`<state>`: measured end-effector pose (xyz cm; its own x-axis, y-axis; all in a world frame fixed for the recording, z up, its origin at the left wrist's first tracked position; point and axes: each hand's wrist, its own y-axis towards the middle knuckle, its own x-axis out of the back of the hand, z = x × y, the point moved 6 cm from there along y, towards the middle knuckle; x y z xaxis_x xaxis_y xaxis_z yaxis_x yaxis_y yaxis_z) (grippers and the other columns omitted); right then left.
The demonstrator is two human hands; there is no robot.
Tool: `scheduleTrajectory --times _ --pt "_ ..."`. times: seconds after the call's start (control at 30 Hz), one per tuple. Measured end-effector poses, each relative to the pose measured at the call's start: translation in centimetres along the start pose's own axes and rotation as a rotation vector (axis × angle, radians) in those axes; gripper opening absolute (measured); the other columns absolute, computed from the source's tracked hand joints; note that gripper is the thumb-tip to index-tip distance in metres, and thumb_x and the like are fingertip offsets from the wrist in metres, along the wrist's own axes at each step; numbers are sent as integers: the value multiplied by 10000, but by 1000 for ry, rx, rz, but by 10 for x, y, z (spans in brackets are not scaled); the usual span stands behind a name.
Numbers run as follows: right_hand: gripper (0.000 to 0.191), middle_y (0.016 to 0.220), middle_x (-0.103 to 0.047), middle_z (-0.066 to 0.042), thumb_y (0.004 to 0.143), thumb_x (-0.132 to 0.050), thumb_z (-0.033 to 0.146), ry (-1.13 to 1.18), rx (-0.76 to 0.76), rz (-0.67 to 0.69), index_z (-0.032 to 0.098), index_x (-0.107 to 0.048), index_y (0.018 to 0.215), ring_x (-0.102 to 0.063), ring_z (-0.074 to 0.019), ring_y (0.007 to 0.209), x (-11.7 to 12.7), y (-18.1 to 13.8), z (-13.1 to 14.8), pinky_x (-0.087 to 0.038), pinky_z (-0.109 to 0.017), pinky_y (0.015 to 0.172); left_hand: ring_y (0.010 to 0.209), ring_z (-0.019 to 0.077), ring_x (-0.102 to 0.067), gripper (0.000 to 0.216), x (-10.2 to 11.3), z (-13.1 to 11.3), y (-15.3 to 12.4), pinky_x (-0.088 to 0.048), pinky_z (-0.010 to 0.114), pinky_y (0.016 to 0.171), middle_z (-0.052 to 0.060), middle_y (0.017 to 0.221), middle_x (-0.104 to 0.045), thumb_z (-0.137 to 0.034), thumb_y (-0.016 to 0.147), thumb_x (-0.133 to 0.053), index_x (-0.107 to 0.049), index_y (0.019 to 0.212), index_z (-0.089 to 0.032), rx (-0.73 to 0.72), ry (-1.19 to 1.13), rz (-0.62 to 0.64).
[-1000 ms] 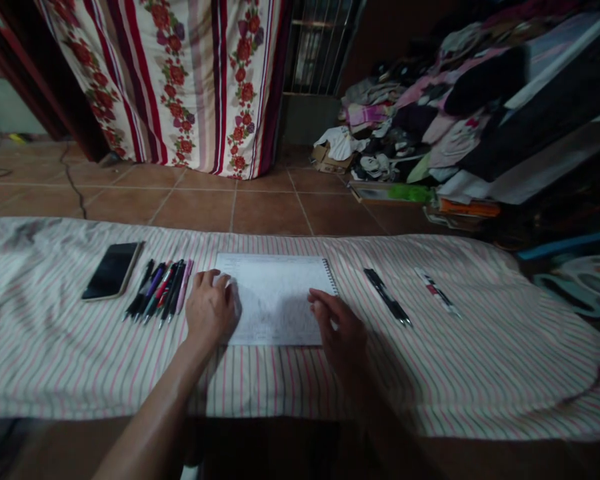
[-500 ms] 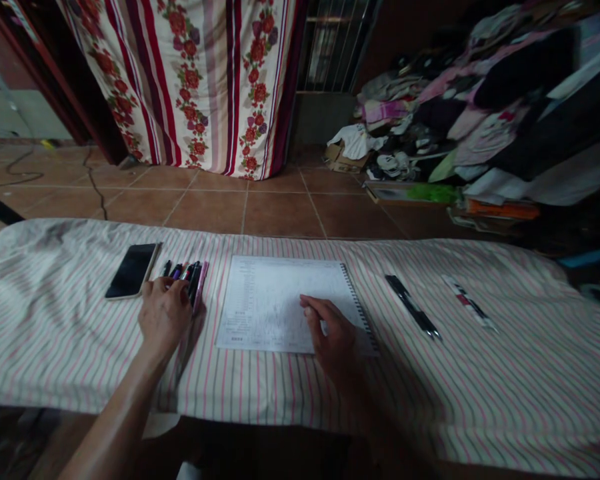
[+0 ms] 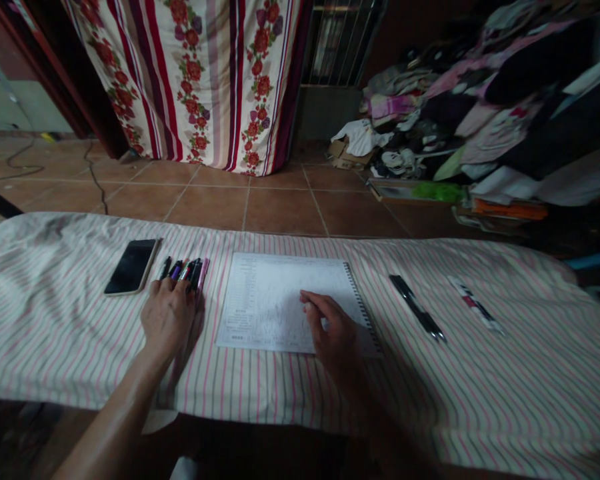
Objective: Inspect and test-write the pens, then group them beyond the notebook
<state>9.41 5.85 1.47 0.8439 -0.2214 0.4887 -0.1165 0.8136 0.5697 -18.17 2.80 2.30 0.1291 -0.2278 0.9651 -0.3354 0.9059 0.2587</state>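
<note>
While the left hand [image 3: 169, 313] lies palm-down, fingers [image 3: 167, 290] loosely spread over the row of dark and pink plastic pens [image 3: 186, 268] and gripping none as far as shows, a clean pick would mean singling out one barrel. Pen ends jut just beyond the fingertips. The right hand [image 3: 336, 333] rests half-curled, holding nothing, on the white spiral-bound paper notebook [image 3: 275, 300] beside them.

The left hand [image 3: 169, 315] lies palm down on a row of pens [image 3: 186, 270], whose tips poke out beyond its fingers. A dark phone [image 3: 131, 266] sits just to its left. The right hand [image 3: 336, 333] rests on a spiral notebook [image 3: 275, 300]; further right lie a black pen [image 3: 417, 308] and a white pen [image 3: 476, 305] on the striped cloth [image 3: 505, 373].
</note>
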Motion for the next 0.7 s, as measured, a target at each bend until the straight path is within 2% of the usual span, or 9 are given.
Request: scheduleTrajectory --times 0.17,0.4,0.7 --pt "230 866 -694 -74 865 -435 208 1 -16 -16 180 -645 954 -660 -160 764 2 1 -1 -557 -286 692 927 279 -540 317 -1 -4 0 -432 340 660 119 912 -643 -288 868 -368 -662 885 -172 -10 -16 58" --pt "237 881 -692 -70 869 -430 228 25 -47 -16 196 -641 972 -657 -162 762 2 2 -5 -556 -295 683 867 291 -630 359 -4 -3 -1 -443 345 602 148 974 -659 -292 869 -336 -648 973 -144 51 5 209" --pt "241 890 -687 -67 867 -429 216 35 -50 -19 197 -633 994 -654 -154 745 4 -1 -6 -552 -287 674 862 331 -652 391 -13 3 4 -454 383 656 172 934 -686 -349 868 -338 -669 919 -147 105 34 308"
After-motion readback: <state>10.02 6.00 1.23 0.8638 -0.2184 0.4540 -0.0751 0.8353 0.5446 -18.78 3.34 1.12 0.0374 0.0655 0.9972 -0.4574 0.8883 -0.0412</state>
